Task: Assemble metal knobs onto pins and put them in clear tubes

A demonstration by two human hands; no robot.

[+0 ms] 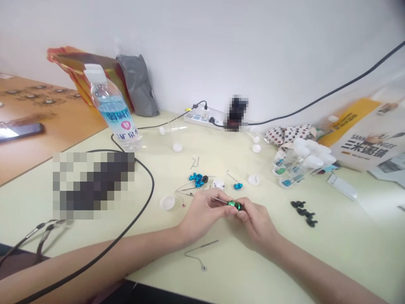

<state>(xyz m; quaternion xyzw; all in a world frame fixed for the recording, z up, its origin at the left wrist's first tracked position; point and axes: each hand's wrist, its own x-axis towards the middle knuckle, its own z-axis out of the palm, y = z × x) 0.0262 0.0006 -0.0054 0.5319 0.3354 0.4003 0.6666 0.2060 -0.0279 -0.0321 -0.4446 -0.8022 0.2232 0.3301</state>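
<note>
1. Left forearm [95,257] and right forearm [316,270] angle inward from the lower edge.
2. Left hand [202,215] and right hand [256,223] meet, fingertips pinching a green metallic cylinder [234,205].
3. Thin steel pin [218,199] extends from the cylinder, long axis nearly level, tip pointing left and slightly away.
4. Beyond the hands: blue metallic pieces [198,180]. Left: white plastic cap [167,202]. Below: bent wire [198,253].

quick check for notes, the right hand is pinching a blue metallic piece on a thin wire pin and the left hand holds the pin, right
No, it is green, not blue, in the head view: the right hand pinches a green metallic piece on a thin wire pin, and the left hand holds the pin.
</note>
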